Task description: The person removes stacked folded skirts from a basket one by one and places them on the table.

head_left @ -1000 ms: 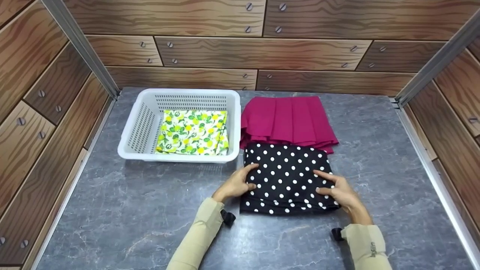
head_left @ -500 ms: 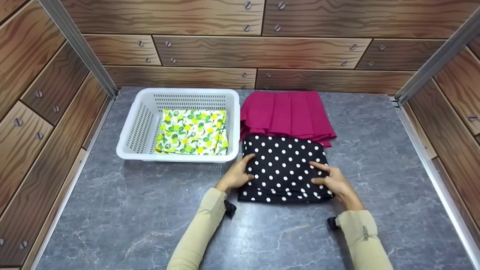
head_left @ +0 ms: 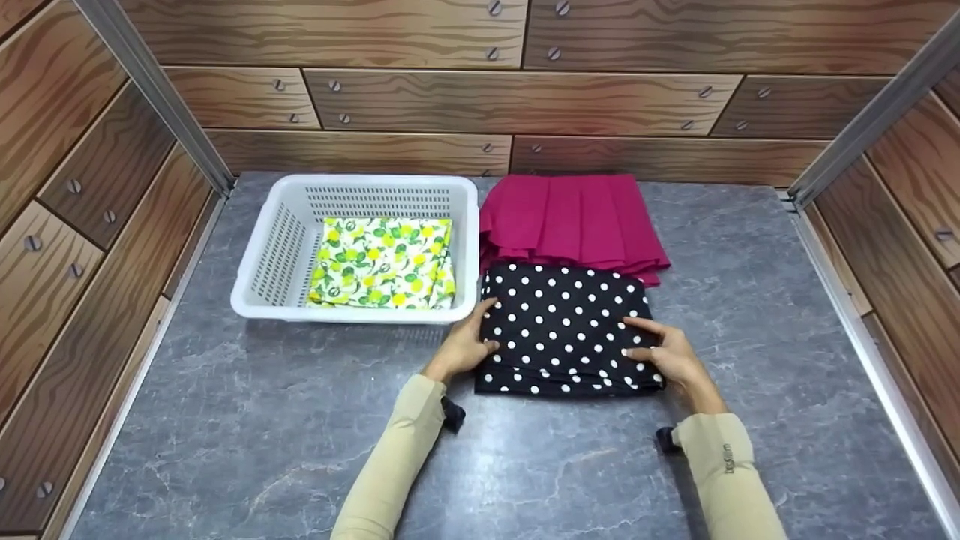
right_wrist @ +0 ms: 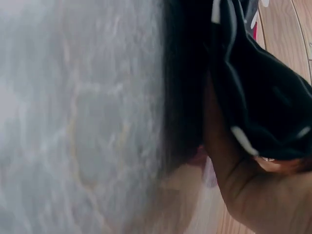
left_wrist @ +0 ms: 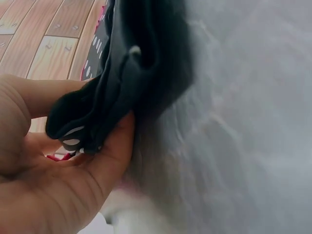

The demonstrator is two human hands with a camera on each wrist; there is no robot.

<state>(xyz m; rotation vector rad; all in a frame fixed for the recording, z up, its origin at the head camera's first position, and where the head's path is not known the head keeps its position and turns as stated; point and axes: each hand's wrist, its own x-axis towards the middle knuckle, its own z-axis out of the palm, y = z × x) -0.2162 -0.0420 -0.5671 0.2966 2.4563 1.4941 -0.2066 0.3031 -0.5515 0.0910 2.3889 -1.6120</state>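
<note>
A black cloth with white polka dots [head_left: 562,322], folded into a rectangle, lies between my two hands. My left hand [head_left: 461,351] grips its left edge; in the left wrist view the fabric layers [left_wrist: 97,105] are caught between thumb and fingers. On the opposite edge my right hand [head_left: 677,361] holds the cloth, two digits spread on top. The right wrist view has dark folds [right_wrist: 268,97] bunched against that hand, its other fingers partly hidden. The far edge of the cloth meets the hem of a magenta pleated skirt [head_left: 574,217].
Left of the skirt stands a white perforated plastic basket [head_left: 352,313] holding a folded lemon-print cloth [head_left: 382,262]. The grey marbled tabletop [head_left: 247,427] is bounded by wood-patterned walls [head_left: 420,105] at the back and both sides.
Both hands and the polka-dot cloth have moved away from the person, toward the back wall. The magenta skirt has shifted back slightly with them; the basket stays in place.
</note>
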